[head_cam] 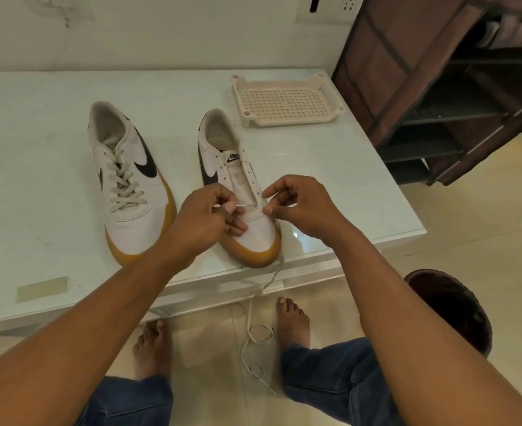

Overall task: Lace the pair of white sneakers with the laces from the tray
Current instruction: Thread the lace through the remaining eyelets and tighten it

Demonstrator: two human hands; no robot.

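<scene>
Lace (249, 205): stretched taut across the lowest eyelets of the unlaced sneaker (255, 233), just behind its toe cap. Left hand (206, 219) pinches one end between curled thumb and fingers (231, 207); right hand (299, 207) pinches the other side likewise, remaining fingers bent. The slack runs past the toe, over the table (38, 179) edge, and coils on the floor. Laced sneaker (130, 186) stands alongside to the left; tray (290, 123) behind, to the right.
</scene>
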